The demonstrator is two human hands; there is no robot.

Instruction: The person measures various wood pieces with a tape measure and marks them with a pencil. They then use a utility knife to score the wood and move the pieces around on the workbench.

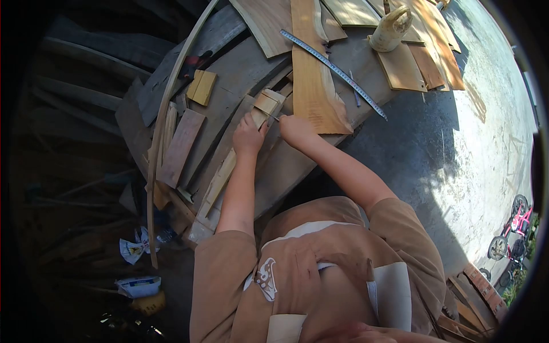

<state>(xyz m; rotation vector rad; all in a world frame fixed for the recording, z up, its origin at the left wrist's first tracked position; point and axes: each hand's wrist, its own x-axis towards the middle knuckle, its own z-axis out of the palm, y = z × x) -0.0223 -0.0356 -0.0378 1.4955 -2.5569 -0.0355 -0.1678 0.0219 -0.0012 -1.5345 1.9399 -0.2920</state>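
Note:
My left hand (250, 135) is closed around the side of a pale wooden strip (258, 119) on the workbench. A small light wood block (266, 103) sits at the strip's far end, just beyond my fingers. My right hand (297, 131) is a fist around a thin, pointed tool (271, 116); its handle is hidden in my palm. The tool's slim shaft points left and reaches the strip close to my left fingers. To the right of the strip lies a wide orange-brown board (311, 74) with a wavy edge, and a metal ruler (337, 71) rests across it.
A yellowish wood block (202, 87) and a reddish plank (182, 147) lie left on the bench. A long curved strip (166, 114) runs along the left side. A pale container (391, 30) stands on boards at the upper right. A pencil-like stick (355, 91) lies by the ruler.

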